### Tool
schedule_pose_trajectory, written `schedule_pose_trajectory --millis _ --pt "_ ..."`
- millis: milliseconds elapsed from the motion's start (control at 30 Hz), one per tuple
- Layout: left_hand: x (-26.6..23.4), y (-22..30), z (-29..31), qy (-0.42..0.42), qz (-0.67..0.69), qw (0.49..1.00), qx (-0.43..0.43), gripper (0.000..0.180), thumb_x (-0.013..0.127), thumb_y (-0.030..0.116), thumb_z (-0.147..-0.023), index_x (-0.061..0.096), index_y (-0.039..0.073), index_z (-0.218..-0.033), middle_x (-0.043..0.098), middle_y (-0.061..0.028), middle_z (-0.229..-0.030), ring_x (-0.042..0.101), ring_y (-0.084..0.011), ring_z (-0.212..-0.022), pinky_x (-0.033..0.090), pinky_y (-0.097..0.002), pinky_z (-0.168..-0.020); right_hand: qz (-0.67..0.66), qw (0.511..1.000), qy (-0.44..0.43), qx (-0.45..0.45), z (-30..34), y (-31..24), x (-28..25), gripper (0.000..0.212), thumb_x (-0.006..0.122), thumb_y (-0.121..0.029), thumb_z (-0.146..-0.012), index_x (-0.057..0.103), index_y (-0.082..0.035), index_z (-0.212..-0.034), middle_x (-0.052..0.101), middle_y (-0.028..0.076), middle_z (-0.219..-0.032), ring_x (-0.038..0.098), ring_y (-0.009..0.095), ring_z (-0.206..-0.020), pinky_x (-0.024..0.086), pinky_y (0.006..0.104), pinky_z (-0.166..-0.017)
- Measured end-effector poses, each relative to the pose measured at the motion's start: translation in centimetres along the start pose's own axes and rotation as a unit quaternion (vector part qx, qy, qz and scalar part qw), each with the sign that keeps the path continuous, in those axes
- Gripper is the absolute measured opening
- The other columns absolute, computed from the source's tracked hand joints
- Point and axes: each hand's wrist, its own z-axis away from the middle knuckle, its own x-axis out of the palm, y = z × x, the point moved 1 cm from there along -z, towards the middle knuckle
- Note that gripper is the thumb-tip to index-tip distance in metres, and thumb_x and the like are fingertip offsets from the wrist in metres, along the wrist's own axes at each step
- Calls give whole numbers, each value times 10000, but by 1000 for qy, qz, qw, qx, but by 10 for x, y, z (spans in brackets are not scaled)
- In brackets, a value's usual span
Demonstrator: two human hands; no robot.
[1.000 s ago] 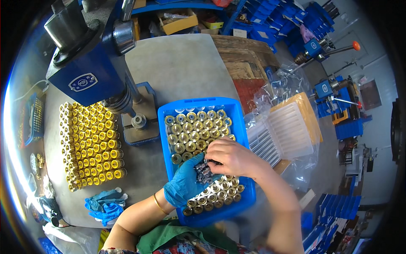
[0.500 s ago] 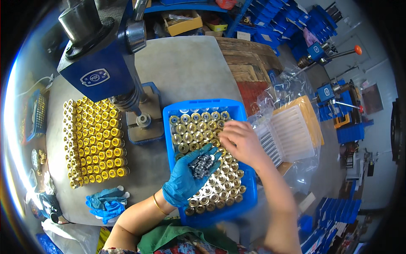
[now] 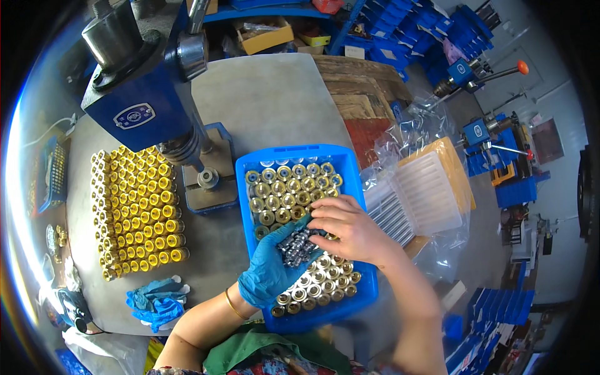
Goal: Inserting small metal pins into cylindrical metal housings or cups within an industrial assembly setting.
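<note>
Far to the left of both hands, many gold cylinders (image 3: 140, 209) stand in close rows on the table (image 3: 262, 94), and nearer to the left wrist lies a heap of crumpled blue gloves (image 3: 156, 302). Ahead and left of the hands is a blue press (image 3: 140, 112), which neither hand touches. Next comes the blue bin (image 3: 365, 290), directly under the hands; its round metal-rimmed pieces (image 3: 287, 201) stand in rows, some beyond the fingers and some on the near side. The left hand (image 3: 269, 269), in a blue glove, is palm up and cupped, and it carries a pile of small shiny metal parts (image 3: 296, 247) above the bin. The right hand (image 3: 347, 231) is bare, with its fingers bent and their tips at the right edge of this pile; I cannot tell if they pinch one part or only touch. This is what has just changed: half a second ago the right hand was apart from the pile, over the rows, and now it is back at the left palm. I judge from this that the left palm serves as the supply from which the right hand picks. To the right of the right hand lie metal rods (image 3: 390, 212) beside a ribbed white tray (image 3: 431, 194), among clear plastic wrap.
</note>
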Motion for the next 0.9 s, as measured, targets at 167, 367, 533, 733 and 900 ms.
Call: schedule_pose_trajectory --millis 167,367,533,733,900 --pt "-6 1 -2 -18 34 999 -20 298 420 179 -972 577 28 -1175 641 -110 -1099 627 -226 -1003 509 -385 -923 0 1000 -6 -19 -5 5 5 162 687 -176 -810 686 -62 -926 665 31 -991 541 197 -1134 373 390 -968" --pt "-1 6 -5 14 -12 1000 3 330 411 177 -966 558 23 -1218 639 -113 -1126 624 -239 -1023 494 -400 -948 81 994 -19 -72 -7 2 -8 176 692 -153 -778 679 -58 -925 659 24 -987 554 201 -1105 382 391 -965" --pt "-14 8 -8 -33 23 999 -3 328 438 162 -952 558 16 -1221 635 -107 -1146 618 -237 -1045 482 -406 -977 127 987 -29 -92 -14 0 2 200 728 -108 -721 658 -57 -901 643 45 -969 569 208 -1091 429 390 -920" --pt "-3 7 -5 40 12 999 33 299 482 120 -946 563 -14 -1201 612 -131 -1178 593 -258 -1090 459 -405 -1016 128 987 92 15 -26 52 15 170 717 -130 -747 657 -47 -883 639 55 -942 576 208 -1052 430 370 -895" --pt "7 6 -1 43 27 998 39 294 485 92 -954 530 -19 -1222 614 -136 -1118 612 -243 -1043 512 -390 -950 251 966 67 -17 -34 67 26 135 670 -172 -792 668 -65 -875 639 39 -952 560 184 -1044 400 376 -897"
